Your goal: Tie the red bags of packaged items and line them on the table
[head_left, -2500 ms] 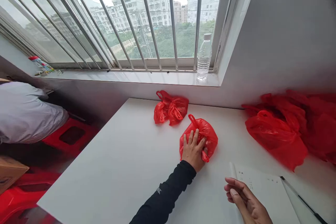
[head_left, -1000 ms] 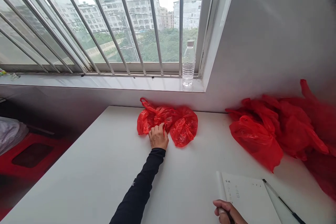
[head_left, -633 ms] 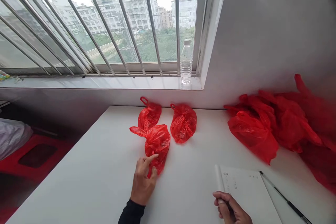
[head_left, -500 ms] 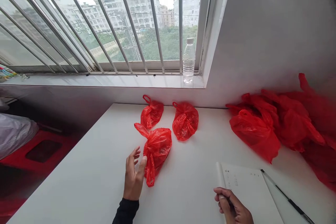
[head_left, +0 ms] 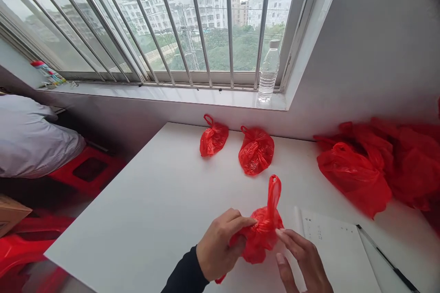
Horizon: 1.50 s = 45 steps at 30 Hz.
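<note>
A knotted red plastic bag (head_left: 264, 233) sits at the front of the white table, its loop handle standing upright. My left hand (head_left: 225, 240) is closed around its left side near the knot, with part of the bag hidden behind the fingers. On the other side, my right hand (head_left: 302, 261) has its fingers stretched out and the thumb apart; the fingertips are at the bag's right edge, perhaps touching it. Two more tied red bags, one smaller (head_left: 213, 138) and one rounder (head_left: 256, 151), lie near the wall.
An open notepad (head_left: 333, 242) with small handwriting and a pen (head_left: 385, 256) lie to the right. Red plastic bags (head_left: 371, 165) are heaped at the back right. A water bottle (head_left: 269, 73) stands on the windowsill. A person in a pale shirt (head_left: 37, 137) is beside a red stool (head_left: 92, 165).
The front red bag has come toward me and right, its handle now upright. My left hand has taken hold of it, and my right hand has opened and come beside it. The view has shifted left.
</note>
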Available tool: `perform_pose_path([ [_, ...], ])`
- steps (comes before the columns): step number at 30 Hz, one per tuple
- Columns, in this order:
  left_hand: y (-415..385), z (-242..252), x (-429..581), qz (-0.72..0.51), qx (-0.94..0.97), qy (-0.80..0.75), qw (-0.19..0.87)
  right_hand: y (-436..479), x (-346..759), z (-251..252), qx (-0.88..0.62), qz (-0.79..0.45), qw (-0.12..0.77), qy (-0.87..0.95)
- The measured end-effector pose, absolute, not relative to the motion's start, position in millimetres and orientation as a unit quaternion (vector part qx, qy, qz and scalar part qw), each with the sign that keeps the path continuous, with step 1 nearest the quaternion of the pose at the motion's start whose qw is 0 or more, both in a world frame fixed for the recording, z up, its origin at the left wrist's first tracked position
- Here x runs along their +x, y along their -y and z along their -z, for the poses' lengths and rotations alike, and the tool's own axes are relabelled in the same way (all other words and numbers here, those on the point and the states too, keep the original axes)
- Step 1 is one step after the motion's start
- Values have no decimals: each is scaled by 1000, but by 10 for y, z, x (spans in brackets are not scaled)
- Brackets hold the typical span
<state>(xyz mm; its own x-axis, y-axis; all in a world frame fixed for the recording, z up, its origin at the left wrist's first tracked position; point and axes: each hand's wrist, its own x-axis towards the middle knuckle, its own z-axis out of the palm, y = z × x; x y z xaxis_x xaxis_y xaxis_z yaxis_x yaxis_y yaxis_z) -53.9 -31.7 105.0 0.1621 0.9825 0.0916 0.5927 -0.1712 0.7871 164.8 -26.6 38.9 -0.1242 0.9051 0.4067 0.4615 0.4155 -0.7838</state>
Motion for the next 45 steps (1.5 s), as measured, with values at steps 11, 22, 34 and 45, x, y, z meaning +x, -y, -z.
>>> perform_pose_path([
  [11, 471, -936, -546, -375, 599, -611, 357, 142, 1870, -620, -515, -361, 389, 674],
  [22, 425, -915, -492, -415, 557, -606, 388, 101, 1829, -805, -513, -444, 325, 659],
  [34, 456, -1083, -436, -445, 495, -625, 409, 71, 1933, -938, -515, -535, 368, 559],
  [45, 503, -1264, -415, -478, 446, -663, 363, 53, 1962, -994, -514, -550, 430, 499],
])
